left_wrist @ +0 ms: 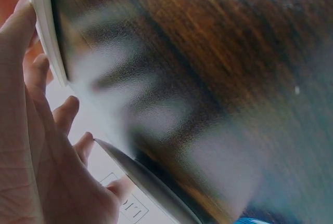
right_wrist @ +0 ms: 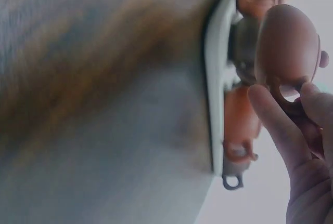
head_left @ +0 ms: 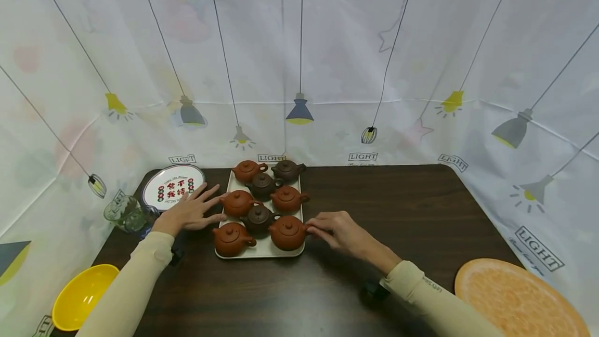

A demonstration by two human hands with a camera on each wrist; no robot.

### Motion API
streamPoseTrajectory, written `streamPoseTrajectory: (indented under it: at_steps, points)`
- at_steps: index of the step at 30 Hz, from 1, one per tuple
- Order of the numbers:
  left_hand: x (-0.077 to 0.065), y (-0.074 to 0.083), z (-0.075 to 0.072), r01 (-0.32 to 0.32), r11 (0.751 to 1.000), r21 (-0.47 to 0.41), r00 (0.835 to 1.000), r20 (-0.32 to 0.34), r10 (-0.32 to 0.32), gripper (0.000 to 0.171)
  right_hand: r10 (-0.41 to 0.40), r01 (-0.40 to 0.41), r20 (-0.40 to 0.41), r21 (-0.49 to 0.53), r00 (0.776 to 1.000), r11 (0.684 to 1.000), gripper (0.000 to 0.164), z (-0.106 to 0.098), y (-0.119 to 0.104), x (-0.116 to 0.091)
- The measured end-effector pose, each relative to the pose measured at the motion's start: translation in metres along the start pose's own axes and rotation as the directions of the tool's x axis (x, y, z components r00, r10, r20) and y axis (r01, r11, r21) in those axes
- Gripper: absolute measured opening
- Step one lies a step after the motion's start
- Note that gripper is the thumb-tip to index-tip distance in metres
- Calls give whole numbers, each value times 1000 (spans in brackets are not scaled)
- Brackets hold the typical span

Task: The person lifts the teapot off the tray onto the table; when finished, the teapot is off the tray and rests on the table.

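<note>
Several small clay teapots, some reddish-brown and some dark brown, stand in staggered rows on a white rectangular tray (head_left: 276, 254). My right hand (head_left: 343, 233) pinches the handle of the reddish-brown teapot (head_left: 287, 233) at the tray's front right corner; the right wrist view shows finger and thumb at the handle of this teapot (right_wrist: 286, 42). On the tray's left side, my left hand (head_left: 189, 212) has its fingers spread, with fingertips right at the rim. Beside it are a reddish-brown teapot (head_left: 237, 203) and, nearer the front, another reddish-brown teapot (head_left: 231, 239).
A white oval plate (head_left: 156, 186) with red and black characters lies behind my left hand. Left of that hand stands a greenish clear glass (head_left: 124, 212). A yellow bowl (head_left: 84, 298) sits front left, and a round orange-tan mat (head_left: 515, 298) lies front right on the dark wooden table (head_left: 398, 202).
</note>
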State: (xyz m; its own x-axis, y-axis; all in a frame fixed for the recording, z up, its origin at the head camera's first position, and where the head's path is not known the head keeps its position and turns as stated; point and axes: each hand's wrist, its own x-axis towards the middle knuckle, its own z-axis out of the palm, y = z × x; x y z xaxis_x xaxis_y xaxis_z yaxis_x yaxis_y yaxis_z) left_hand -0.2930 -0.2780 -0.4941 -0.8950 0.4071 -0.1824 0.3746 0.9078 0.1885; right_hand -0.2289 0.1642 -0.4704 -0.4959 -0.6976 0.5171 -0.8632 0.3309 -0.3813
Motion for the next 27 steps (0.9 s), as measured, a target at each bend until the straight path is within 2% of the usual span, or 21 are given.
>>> streamPoseTrajectory:
  at_steps: [6, 11, 14, 19, 24, 27]
  points:
    - [-1, 3, -3, -3, 1000, 9, 1000, 6, 3, 81, -1, -1, -26, -71, 1000, 997, 21, -32, 16, 4]
    - [-2, 5, -5, -10, 1000, 1, 1000, 9, 10, 82, 73, -80, -47, -160, 996, 984, 20, -54, 43, 4]
    - [-3, 3, -4, -17, 1000, 11, 1000, 16, 16, 83, 148, -158, -66, -190, 987, 969, 18, -62, 61, 3]
    - [-2, 2, -3, -23, 1000, 7, 1000, 17, 23, 81, 288, -297, -73, -191, 955, 936, 16, -66, 86, 3]
    - [-3, 5, -4, -20, 1000, -3, 1000, 15, 20, 80, 388, -390, -47, -171, 921, 905, 18, -65, 107, 6]
    - [-2, 7, -3, -11, 1000, -3, 1000, 12, 11, 80, 458, -459, -42, -148, 888, 876, 20, -64, 121, 7]
